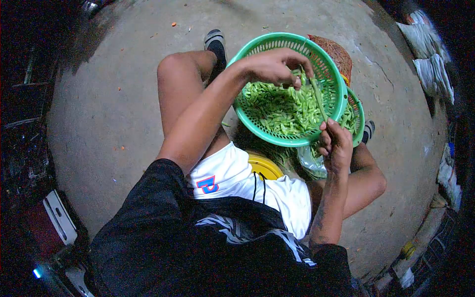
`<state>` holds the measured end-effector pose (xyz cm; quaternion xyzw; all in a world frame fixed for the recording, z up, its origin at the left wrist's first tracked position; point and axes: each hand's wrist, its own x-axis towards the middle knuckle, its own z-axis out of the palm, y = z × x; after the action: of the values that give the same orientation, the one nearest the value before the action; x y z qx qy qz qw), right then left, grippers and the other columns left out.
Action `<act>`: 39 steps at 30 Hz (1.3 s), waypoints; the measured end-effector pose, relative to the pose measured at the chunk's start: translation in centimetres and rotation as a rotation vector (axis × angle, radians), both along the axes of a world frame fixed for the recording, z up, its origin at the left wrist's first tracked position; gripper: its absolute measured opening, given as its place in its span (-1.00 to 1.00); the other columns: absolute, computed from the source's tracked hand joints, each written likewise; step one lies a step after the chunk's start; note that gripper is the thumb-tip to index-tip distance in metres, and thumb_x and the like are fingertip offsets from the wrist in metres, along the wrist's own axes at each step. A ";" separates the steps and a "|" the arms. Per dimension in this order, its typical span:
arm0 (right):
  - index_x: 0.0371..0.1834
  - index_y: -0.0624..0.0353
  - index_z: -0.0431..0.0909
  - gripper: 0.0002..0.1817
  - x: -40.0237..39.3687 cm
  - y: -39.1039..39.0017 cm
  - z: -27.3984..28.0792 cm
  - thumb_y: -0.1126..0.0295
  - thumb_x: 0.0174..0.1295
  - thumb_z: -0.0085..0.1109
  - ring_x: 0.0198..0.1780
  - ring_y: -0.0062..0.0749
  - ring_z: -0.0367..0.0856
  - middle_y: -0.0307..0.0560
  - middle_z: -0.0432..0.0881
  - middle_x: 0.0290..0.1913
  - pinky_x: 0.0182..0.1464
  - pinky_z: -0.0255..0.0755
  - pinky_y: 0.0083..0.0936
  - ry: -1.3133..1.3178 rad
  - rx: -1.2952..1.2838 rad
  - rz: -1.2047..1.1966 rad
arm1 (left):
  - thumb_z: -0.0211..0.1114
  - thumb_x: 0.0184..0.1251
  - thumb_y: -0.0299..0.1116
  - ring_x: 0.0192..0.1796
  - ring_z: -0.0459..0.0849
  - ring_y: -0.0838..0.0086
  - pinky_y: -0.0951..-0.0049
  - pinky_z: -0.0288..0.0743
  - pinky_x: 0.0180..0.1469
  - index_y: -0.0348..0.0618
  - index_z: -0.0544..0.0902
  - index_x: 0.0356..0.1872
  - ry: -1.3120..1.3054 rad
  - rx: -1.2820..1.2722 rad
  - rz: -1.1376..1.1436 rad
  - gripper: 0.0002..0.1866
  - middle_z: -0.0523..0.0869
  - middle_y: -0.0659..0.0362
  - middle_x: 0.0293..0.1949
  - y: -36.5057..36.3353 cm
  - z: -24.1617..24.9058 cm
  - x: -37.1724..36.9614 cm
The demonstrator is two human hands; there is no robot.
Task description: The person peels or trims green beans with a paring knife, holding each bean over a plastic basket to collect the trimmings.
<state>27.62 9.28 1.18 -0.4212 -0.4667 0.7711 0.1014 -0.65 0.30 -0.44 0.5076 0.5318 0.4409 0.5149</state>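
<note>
My right hand (337,143) is closed on the lower end of a long green bean (317,99), pinched between thumb and fingers. The bean points upward over a green plastic colander (269,140). Above the same colander is my left hand (277,67), its fingers bent, with thumb and forefinger apart. The left forefinger comes close to the bean's upper end; whether they touch is hard to tell. Many short green bean pieces (282,111) lie in the colander, partly hidden beneath the left hand.
Another green basket (360,119) with green pieces stands behind the colander at right. A reddish-brown mesh sack (334,52) sits at the back. Below are a clear plastic bag (311,161) and something yellow and round (264,166) between my legs. Pale sacks (433,74) line the right side.
</note>
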 end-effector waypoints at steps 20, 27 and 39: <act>-0.29 0.17 0.67 -0.67 -0.5 -0.6 -0.2 0.11 0.44 0.25 -0.66 -0.74 0.20 -0.45 0.34 -0.60 -0.61 0.08 -0.68 -0.027 0.107 -0.021 | 0.46 0.20 -0.50 0.02 0.65 0.50 0.43 0.55 0.10 -0.18 0.63 0.14 0.200 0.109 -0.089 -0.56 0.72 0.20 0.02 0.3 0.6 2.6; -0.28 0.16 0.68 -0.68 -0.5 -0.6 -0.4 0.11 0.43 0.25 -0.66 -0.75 0.19 -0.46 0.33 -0.59 -0.62 0.05 -0.68 -0.020 0.098 -0.024 | 0.46 0.23 -0.44 -0.14 0.66 0.58 0.45 0.57 -0.20 -0.13 0.63 0.15 0.005 -0.108 0.018 -0.56 0.73 0.24 -0.16 -0.2 1.1 -0.2; -0.23 0.13 0.64 -0.70 -1.2 -1.0 -0.5 0.12 0.47 0.22 -0.69 -0.80 0.08 -0.54 0.23 -0.63 -0.64 -0.05 -0.71 -0.034 0.100 -0.041 | 0.47 0.19 -0.46 -0.09 0.62 0.56 0.45 0.52 -0.06 -0.13 0.62 0.16 0.100 0.026 0.016 -0.54 0.70 0.25 -0.07 -0.4 1.3 1.1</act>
<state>26.44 8.24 0.68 -0.4382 -0.4976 0.7372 0.1301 0.49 -0.07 0.88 0.5312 0.5551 0.4262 0.4775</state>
